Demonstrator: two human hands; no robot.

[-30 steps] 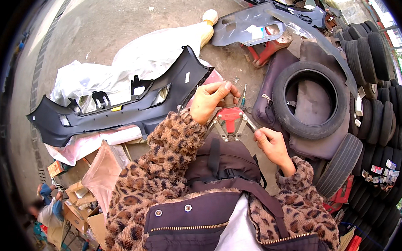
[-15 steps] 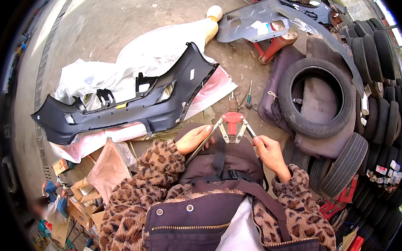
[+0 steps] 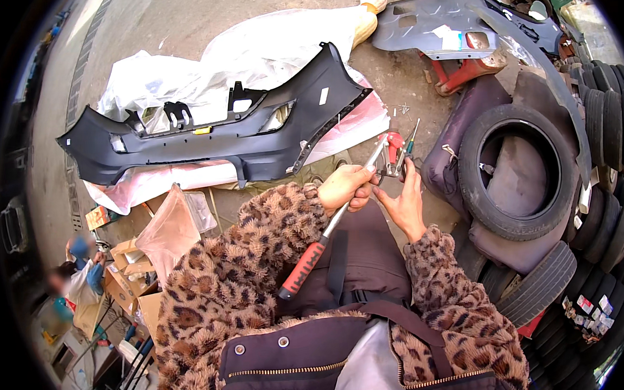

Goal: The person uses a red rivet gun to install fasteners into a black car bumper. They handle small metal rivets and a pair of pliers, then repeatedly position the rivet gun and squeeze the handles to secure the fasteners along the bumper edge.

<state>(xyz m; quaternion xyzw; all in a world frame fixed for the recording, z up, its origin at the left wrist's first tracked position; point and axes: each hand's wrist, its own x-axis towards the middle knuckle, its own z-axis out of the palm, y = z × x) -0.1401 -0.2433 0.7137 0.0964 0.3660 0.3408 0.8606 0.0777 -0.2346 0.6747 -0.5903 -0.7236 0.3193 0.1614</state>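
A long-armed hand riveter (image 3: 336,220) slants across my lap, its red head (image 3: 392,143) pointing away from me. It has a metal arm and a red-and-black grip (image 3: 302,270), which lies beside my left sleeve. My left hand (image 3: 347,188) is closed round the metal arm below the head. Close to the riveter's linkage is my right hand (image 3: 404,206), thumb and fingers apart; whether it touches the linkage is unclear. The second arm is mostly hidden. On the ground just past the head lies a screwdriver (image 3: 413,140) with a green handle.
A dark car bumper (image 3: 204,148) rests on white plastic sheeting (image 3: 144,84) and pink film ahead. Small loose pieces (image 3: 401,110) lie on the floor. To the right are a tyre (image 3: 476,165), stacked tyres (image 3: 605,127) and a grey panel (image 3: 423,27). Cardboard boxes (image 3: 124,307) and another person (image 3: 84,284) are left.
The riveter has turned from arms spread apart to slanting, its grip now in sight. My left hand has slid up its arm; my right hand has moved up to the head. The view has shifted.
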